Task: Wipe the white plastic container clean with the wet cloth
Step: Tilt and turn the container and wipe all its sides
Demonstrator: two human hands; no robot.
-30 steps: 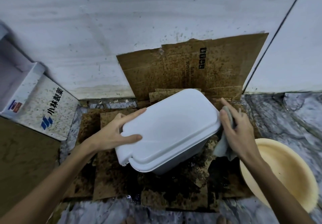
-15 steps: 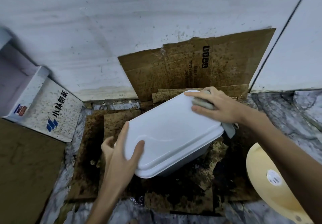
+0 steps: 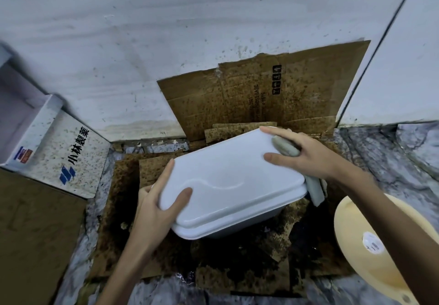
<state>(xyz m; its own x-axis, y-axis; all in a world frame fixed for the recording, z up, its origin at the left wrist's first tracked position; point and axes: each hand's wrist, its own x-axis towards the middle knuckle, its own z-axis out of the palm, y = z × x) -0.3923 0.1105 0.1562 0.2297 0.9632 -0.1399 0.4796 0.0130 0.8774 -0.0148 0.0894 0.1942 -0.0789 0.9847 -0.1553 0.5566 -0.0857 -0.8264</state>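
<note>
now the white rectangular plastic container (image 3: 228,181) sits tilted on stained brown cardboard (image 3: 237,269) spread over the marbled floor (image 3: 392,152), near the wall. the left hand (image 3: 156,209) grips its near left corner, thumb on top, fingers curled round the edge. the right hand (image 3: 306,152) presses a folded grey wet cloth (image 3: 285,149) onto the far right corner, fingers spread. a pale yellow round plastic basin (image 3: 361,245) stands to the right.
</note>
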